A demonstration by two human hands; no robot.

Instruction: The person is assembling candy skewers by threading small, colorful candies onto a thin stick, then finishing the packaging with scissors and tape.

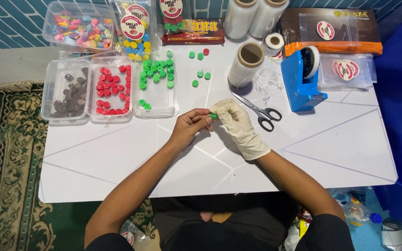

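My bare left hand (189,128) and my right hand (238,125), in a pale latex glove, meet over the middle of the white table (117,158). Between their fingertips they pinch one small green foil-wrapped piece (213,115). Several more green pieces (200,69) lie loose on the table beyond the hands. Three clear trays stand at the left: one with brown pieces (68,95), one with red pieces (112,90), one with green pieces (157,74).
Black-handled scissors (259,110) lie just right of the hands. A blue tape dispenser (301,79), rolls of clear film (245,65), clear bags with round stickers (347,69), a chocolate bar box (194,32) and boxes of coloured pieces (77,28) line the far side.
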